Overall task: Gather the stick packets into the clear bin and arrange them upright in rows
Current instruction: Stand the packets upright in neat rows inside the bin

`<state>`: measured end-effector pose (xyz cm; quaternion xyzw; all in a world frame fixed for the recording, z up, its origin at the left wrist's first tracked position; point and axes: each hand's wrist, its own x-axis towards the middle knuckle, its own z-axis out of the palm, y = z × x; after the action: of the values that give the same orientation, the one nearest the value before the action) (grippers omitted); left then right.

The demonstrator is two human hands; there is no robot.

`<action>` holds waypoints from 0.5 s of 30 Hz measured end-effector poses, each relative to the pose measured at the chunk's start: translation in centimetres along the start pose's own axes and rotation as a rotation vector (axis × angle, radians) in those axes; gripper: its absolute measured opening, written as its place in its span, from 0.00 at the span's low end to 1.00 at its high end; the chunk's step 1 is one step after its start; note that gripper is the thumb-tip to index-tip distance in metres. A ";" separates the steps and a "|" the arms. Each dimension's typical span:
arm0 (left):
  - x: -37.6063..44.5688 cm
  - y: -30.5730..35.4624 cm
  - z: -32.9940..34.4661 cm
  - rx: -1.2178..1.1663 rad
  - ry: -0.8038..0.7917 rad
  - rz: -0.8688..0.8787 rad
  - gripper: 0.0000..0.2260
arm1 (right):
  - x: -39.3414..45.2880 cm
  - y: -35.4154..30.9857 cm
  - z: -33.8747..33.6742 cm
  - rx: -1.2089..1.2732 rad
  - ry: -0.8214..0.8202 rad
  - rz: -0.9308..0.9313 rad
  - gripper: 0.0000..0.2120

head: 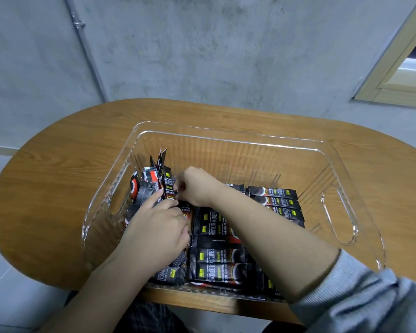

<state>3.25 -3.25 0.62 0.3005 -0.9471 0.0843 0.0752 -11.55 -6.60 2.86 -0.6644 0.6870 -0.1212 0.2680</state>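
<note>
A clear plastic bin (pixel 228 138) stands on the wooden table. Several black stick packets (pixel 216 258) lie flat on its floor, and a few more lie flat at the right (pixel 276 200). A cluster of packets (pixel 151 181) stands upright against the bin's left wall. My left hand (pixel 159 224) is inside the bin, its forefinger stretched onto the upright cluster while the other fingers curl over packets below. My right hand (pixel 195 186) reaches across and pinches the edge of an upright packet with curled fingers.
The oval wooden table (pixel 46 188) carries only the bin. A grey concrete wall with a conduit pipe (pixel 87 51) rises behind it. A window frame (pixel 399 68) sits at the upper right. The bin has a handle cut-out (pixel 339 215) in its right wall.
</note>
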 end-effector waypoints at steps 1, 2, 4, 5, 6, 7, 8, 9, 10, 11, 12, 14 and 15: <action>0.0 0.0 0.0 0.005 0.005 0.001 0.19 | -0.1 0.0 0.0 0.007 0.010 0.005 0.04; 0.0 0.0 0.0 0.008 0.008 0.000 0.19 | -0.1 -0.1 -0.1 0.014 0.025 0.014 0.06; -0.1 0.0 0.0 0.014 0.010 -0.003 0.19 | -0.3 0.0 -0.3 0.037 0.071 0.040 0.09; -0.1 0.1 0.0 0.016 0.012 -0.002 0.20 | -0.5 0.0 -0.6 0.050 0.099 0.048 0.10; 0.0 0.1 0.0 0.019 0.017 0.000 0.20 | -0.8 -0.1 -0.8 0.055 0.131 0.050 0.10; 0.0 0.1 0.1 0.023 0.022 0.002 0.20 | -1.2 -0.1 -1.0 0.053 0.170 0.049 0.10; 0.0 0.1 0.0 0.026 0.022 0.003 0.20 | -1.6 -0.2 -1.3 0.051 0.218 0.050 0.09; 0.0 0.1 0.1 0.027 0.023 0.004 0.20 | -2.1 -0.2 -1.6 0.057 0.268 0.057 0.08; 0.0 0.0 0.1 0.028 0.023 0.005 0.20 | -2.6 -0.1 -2.0 0.071 0.315 0.071 0.07; 0.0 0.0 0.1 0.029 0.026 0.007 0.20 | -3.2 0.1 -2.6 0.086 0.350 0.092 0.06; 0.0 0.0 0.1 0.029 0.026 0.007 0.20 | -3.9 0.4 -3.3 0.101 0.376 0.117 0.05; 0.1 0.1 0.2 0.025 0.026 0.009 0.20 | -5.6 1.2 -4.7 0.153 0.414 0.178 0.04; 0.1 0.1 0.2 0.022 0.028 0.008 0.20 | -6.5 1.6 -5.4 0.184 0.421 0.208 0.05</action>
<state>3.11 -3.25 0.44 0.2962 -0.9461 0.0992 0.0850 -15.95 -1.12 7.81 -0.5230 0.7785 -0.2908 0.1894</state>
